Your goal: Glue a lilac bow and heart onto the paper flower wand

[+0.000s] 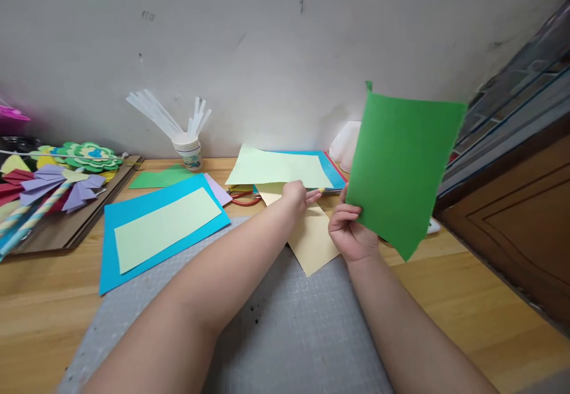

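Observation:
My right hand (350,230) is closed on the lower left edge of a green sheet of paper (403,168), which it holds up off the table. A small folded piece sticks up at the sheet's top left corner. My left hand (300,197) reaches over the paper pile with its visible fingers stretched to the right; its thumb is hidden. A small yellowish bit shows by the fingertips, too small to name. Beneath that hand lies a beige sheet (312,248), set at an angle. Just behind it, a pale green sheet (276,167) rests on blue paper (330,171).
A grey mat (285,328) covers the wooden table's front. To the left lie a blue sheet (109,227) and a pale green strip (167,230). A paper cup (191,156) holds white strips. Paper crafts (62,186) sit on cardboard far left; a brown wooden panel (516,221) stands right.

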Tool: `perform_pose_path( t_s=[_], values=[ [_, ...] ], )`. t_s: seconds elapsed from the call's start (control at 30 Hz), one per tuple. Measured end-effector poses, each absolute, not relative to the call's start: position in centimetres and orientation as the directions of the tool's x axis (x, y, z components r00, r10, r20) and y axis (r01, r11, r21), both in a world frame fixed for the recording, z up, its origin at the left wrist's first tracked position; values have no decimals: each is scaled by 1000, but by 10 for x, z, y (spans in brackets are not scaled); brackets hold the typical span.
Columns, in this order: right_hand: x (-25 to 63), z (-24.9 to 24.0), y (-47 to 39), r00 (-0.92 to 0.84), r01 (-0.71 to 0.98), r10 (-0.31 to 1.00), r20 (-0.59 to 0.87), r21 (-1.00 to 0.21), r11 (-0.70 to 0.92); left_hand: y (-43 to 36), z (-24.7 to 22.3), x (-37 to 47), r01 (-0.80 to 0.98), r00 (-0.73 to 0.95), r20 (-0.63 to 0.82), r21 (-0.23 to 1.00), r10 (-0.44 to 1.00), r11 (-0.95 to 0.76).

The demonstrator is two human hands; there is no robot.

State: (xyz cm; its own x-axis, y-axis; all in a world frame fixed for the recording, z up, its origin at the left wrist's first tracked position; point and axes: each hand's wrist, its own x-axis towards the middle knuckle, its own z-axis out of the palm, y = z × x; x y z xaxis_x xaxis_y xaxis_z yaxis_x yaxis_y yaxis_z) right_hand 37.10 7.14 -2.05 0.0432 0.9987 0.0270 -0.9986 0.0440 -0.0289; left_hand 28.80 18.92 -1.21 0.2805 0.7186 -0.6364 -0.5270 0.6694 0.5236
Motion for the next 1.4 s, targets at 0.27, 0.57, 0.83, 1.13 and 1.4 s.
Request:
perform_pose_path(
  t_s=[0.27, 0.57, 0.83, 1.13, 1.4],
  values=[
    [359, -22, 67, 68, -964, 997, 42, -255, 77, 174, 0, 291, -220, 529, -533, 665, 660, 713],
    [332, -28, 68, 67, -568, 993, -101, -822, -46, 118, 37, 103, -161, 483, -418, 821, 769, 547],
    [287, -30, 39, -254, -140, 959, -121, -977, -161, 56, 17, -11, 39, 210, -442, 895, 872, 444],
    [269, -37, 32, -117, -192, 962, -246, -945, -265, 45, -15, -5, 51, 133, -341, 940, 930, 337],
    [299, -23, 97, 333, -287, 918, -214, -951, -117, 53, -23, -7, -39, -54, -243, 970, 968, 241]
  ],
)
